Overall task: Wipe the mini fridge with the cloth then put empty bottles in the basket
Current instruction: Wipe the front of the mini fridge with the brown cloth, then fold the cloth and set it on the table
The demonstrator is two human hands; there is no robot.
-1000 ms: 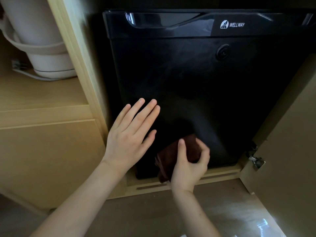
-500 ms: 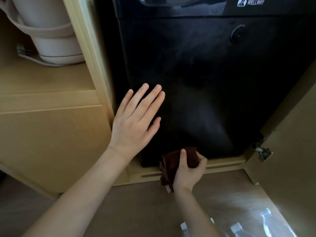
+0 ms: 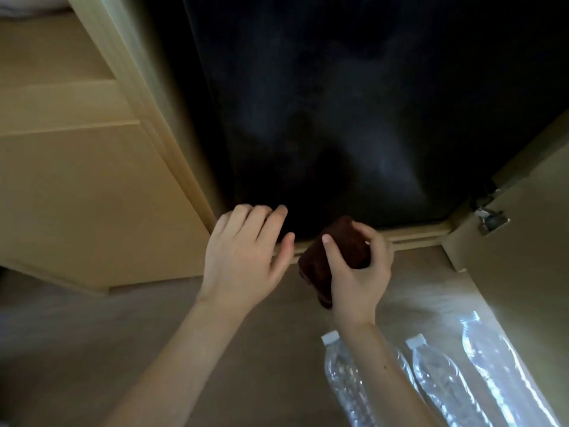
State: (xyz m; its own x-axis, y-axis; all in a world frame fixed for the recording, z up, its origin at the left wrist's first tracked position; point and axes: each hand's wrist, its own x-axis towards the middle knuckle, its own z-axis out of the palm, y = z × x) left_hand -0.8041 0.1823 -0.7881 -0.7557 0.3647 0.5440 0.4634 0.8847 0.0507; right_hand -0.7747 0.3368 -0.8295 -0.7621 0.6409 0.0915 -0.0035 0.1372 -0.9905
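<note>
The black mini fridge (image 3: 354, 103) fills the upper middle of the head view, set inside a light wooden cabinet. My right hand (image 3: 357, 272) grips a folded dark brown cloth (image 3: 345, 245) at the fridge door's bottom edge. My left hand (image 3: 246, 254) is beside it to the left, fingers apart and slightly curled, fingertips at the door's lower left corner, holding nothing. Three clear plastic bottles lie on the floor at lower right: one (image 3: 345, 383) beside my right forearm, one (image 3: 443, 383) in the middle, one (image 3: 505, 365) in bright light. No basket is in view.
The wooden cabinet frame (image 3: 147, 118) runs down the fridge's left side, with a drawer front (image 3: 77, 195) further left. An open cabinet door (image 3: 523, 257) with a metal hinge (image 3: 489, 217) stands at the right. The floor (image 3: 92, 349) is pale wood.
My view has tilted down, bringing the bottles into sight. Both hands dropped to the fridge's bottom edge. My left hand came off the door face and its fingers curled.
</note>
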